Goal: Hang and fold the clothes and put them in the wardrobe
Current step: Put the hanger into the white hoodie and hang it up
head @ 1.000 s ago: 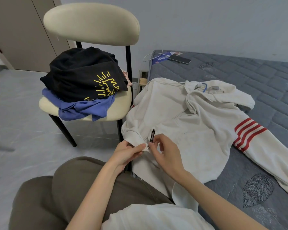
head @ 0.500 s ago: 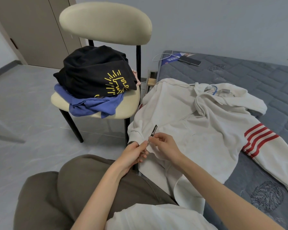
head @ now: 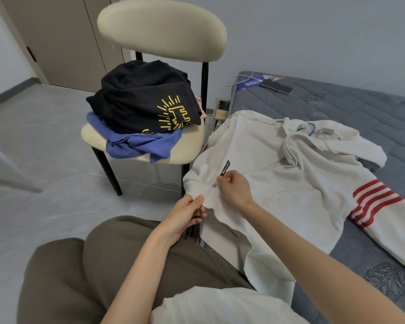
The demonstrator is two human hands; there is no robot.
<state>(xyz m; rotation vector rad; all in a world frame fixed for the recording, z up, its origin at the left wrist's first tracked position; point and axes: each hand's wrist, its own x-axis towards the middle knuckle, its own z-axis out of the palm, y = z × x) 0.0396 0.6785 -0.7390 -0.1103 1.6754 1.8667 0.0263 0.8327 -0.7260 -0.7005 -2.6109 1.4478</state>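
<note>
At the near corner of the grey quilted mattress [head: 360, 118], a white hoodie [head: 290, 183] is spread front-up, its hem hanging off the edge toward the person's olive trousers [head: 103, 265]. Its long axis is laid from the hem at about 7 o'clock to the hood at about 1 o'clock, so the hood is pointed away from the person. One sleeve with red stripes [head: 374, 202] is stretched out toward 4 o'clock. A blue hanger hook [head: 311, 129] can be seen at the neck opening. The hem's corner is pinched by the left hand [head: 185, 213] between thumb and curled fingers. The right hand [head: 234, 190] is set just above it at 1 o'clock, its fingers curled tightly and closed on the hoodie's front edge, beside a small metal zip piece [head: 215, 184] and a black label [head: 226, 168]; whether the zip piece itself is gripped cannot be told. At 10 o'clock from the hands a cream chair [head: 161, 26] is stood on the grey floor, and a black T-shirt with a yellow print [head: 138, 101] is piled on its seat over a blue garment [head: 145, 146]. At 12 o'clock, on the mattress's far corner, a dark phone [head: 276, 86] is laid on a blue booklet [head: 248, 84], with a white cable [head: 236, 78] looped beside it.
</note>
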